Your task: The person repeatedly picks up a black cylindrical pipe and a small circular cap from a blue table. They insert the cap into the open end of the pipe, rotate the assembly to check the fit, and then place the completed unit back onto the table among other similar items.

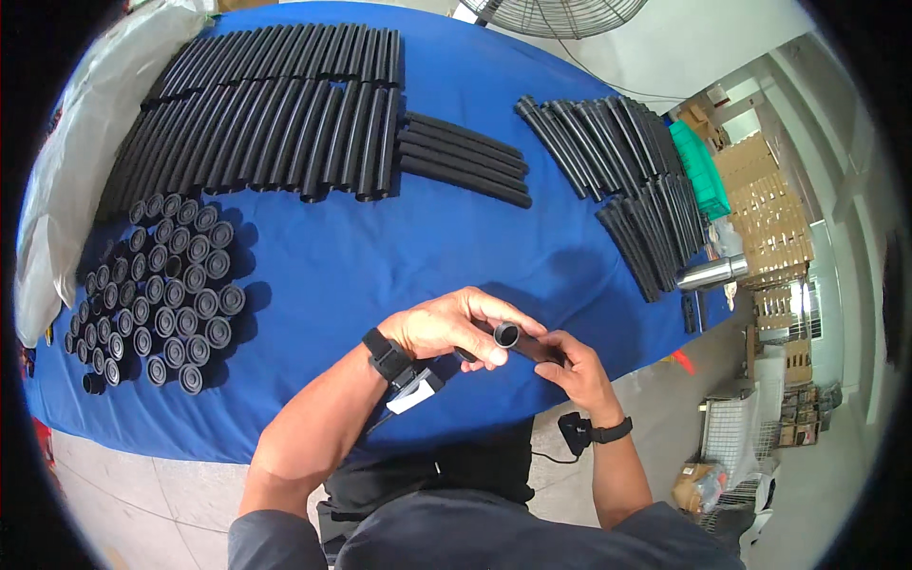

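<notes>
Both hands hold one short black tube (521, 342) just above the near edge of the blue bench (380, 256). The left hand (454, 325) curls its fingers round the open end. The right hand (570, 369) grips the other end. To do this well, I think both grips should stay firm and the tube level. Round caps (157, 294) stand to the left, long tubes (275, 114) farther back.

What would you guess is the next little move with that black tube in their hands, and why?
Probably pressing the pieces together: the left hand and right hand both grip one short black tube, its open end up, above the blue table.
</notes>
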### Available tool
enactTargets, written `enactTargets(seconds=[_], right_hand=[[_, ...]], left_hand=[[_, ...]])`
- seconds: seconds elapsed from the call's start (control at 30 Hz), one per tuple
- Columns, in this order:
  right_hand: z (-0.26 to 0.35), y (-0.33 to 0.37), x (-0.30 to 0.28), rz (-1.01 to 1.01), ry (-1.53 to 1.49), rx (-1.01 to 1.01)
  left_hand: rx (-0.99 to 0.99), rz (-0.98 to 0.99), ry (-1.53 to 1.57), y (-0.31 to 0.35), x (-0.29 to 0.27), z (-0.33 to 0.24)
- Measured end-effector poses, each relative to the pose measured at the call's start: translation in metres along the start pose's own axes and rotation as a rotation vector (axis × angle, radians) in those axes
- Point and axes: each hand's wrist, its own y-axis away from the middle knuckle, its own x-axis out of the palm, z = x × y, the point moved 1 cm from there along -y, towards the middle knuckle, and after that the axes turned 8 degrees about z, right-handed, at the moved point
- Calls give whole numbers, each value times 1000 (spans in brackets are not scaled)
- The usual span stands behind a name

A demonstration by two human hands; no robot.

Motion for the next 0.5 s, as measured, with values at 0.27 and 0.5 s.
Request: enactTargets(seconds=[0.27, 0.5], right_hand=[[-10, 4, -4, 38, -52, 57], [37, -1, 13, 23, 139, -108]], left_hand=[[3, -14, -18, 1, 1, 0], [37, -2, 27, 0, 0, 1]])
